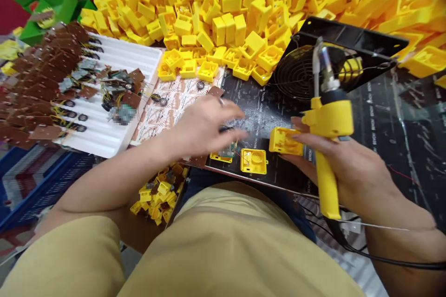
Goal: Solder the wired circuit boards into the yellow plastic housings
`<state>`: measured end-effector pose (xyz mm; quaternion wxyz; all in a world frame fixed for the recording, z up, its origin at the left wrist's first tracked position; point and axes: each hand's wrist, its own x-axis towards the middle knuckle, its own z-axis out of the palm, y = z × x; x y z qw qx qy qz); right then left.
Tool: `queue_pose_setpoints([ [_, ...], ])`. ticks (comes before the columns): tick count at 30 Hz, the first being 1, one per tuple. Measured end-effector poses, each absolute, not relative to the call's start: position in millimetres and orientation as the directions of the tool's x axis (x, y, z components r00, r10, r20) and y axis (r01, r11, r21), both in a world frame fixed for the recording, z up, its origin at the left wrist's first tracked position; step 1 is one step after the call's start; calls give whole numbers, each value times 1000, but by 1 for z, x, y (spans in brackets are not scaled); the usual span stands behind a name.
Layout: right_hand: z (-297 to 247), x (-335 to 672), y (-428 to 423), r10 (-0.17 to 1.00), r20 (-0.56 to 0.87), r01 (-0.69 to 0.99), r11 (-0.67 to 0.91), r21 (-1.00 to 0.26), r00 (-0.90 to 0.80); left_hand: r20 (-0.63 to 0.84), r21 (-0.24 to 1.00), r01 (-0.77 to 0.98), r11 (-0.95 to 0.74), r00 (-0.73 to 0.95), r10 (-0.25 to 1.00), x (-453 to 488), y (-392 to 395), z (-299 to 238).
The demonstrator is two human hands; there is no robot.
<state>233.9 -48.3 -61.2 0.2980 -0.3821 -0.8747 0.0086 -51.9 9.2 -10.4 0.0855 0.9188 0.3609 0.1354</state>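
My left hand [205,125] reaches over the near edge of the bench, fingers apart and slightly blurred. Partly under it lies a yellow plastic case with a green circuit board [228,151] in it. Beside that, an open yellow case half [253,161] lies face up, with thin red wire near its left side. My right hand [355,167] is closed, with a yellow soldering gun [331,120] in its grip, tip pointing up and away. The fingers of that same hand also hold another yellow case [285,141] just above the black bench surface.
A large heap of yellow cases [223,4] fills the back. A black fan [299,72] stands at right. On the left, a white foam tray [118,51] carries brown circuit boards [42,83] with small speakers. A box of yellow parts [160,195] sits below the bench edge.
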Motion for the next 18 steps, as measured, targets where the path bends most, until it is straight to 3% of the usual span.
queue_pose_setpoints([
  [2, -59, 222, -40, 658, 556, 685, 700, -204, -508, 268, 237, 783, -575, 516, 813, -64, 45, -15],
  [4, -58, 207, -29, 644, 568, 691, 702, -172, -513, 302, 231, 832, -505, 432, 850, -70, 82, -30],
  [8, -61, 189, -17, 625, 528, 660, 736, -153, -575, 180, 312, 855, -415, 375, 909, -62, 118, -59],
  [14, -63, 194, -17, 617, 514, 619, 761, -196, -596, 105, 656, 641, -398, 444, 890, -52, 92, -42],
  [18, -56, 199, -26, 619, 513, 605, 765, -220, -595, -14, 706, 595, -383, 553, 833, -47, 68, -28],
])
